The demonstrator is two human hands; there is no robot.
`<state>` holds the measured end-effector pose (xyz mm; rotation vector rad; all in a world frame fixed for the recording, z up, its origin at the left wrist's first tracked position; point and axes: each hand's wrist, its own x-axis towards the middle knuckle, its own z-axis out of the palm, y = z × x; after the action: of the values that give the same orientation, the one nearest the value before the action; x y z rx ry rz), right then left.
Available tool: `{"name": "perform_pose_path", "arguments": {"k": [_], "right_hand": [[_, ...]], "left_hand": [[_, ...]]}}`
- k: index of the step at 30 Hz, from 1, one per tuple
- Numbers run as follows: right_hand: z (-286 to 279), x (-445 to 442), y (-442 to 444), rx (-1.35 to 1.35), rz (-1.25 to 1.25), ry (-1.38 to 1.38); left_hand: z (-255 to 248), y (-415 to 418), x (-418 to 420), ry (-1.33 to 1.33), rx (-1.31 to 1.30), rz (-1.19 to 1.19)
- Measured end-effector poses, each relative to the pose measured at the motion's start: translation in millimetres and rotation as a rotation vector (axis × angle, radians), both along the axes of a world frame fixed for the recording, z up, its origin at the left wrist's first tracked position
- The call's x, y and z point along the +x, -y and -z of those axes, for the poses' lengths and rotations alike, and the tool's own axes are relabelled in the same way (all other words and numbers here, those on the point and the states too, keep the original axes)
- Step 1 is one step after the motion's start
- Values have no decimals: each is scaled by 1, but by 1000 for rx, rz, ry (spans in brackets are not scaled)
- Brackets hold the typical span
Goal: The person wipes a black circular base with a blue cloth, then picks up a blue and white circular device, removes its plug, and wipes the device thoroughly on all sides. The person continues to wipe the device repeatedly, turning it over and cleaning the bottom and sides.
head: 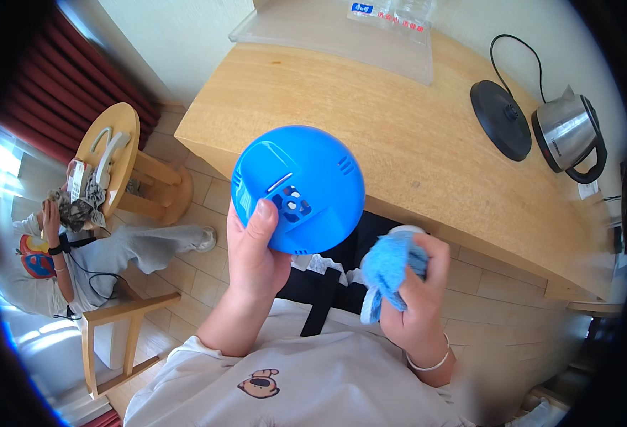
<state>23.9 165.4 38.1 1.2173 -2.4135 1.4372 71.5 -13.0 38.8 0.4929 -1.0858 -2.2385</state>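
A round, glossy blue plastic device (324, 187), with vents and a recessed opening on the face I see, is gripped at its lower left by my left hand (257, 256). My left thumb lies on that face beside the opening. To the right, apart from the device, my right hand (420, 288) clutches a bunched fluffy blue cloth (388, 267). Both hands are above my lap, in front of the wooden desk's near edge.
The wooden desk (345, 91) bears a clear plastic sheet (313, 32), a black kettle base (500, 120) with a cord and a steel electric kettle (564, 133). At left, another person (52, 261) sits by a round wooden table (108, 117) with a telephone. A wooden chair (132, 315) stands nearby.
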Motion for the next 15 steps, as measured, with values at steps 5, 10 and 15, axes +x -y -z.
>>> {"name": "perform_pose_path", "arguments": {"k": [5,10,15], "right_hand": [[-13,-12,14,52,123,-183],[-8,-4,18,54,89,-195],[-4,-4,17,36,92,-102]], "left_hand": [[0,-14,12,-21,95,180],[5,-12,7,-17,179,189],[7,-16,3,28,158,182]]}}
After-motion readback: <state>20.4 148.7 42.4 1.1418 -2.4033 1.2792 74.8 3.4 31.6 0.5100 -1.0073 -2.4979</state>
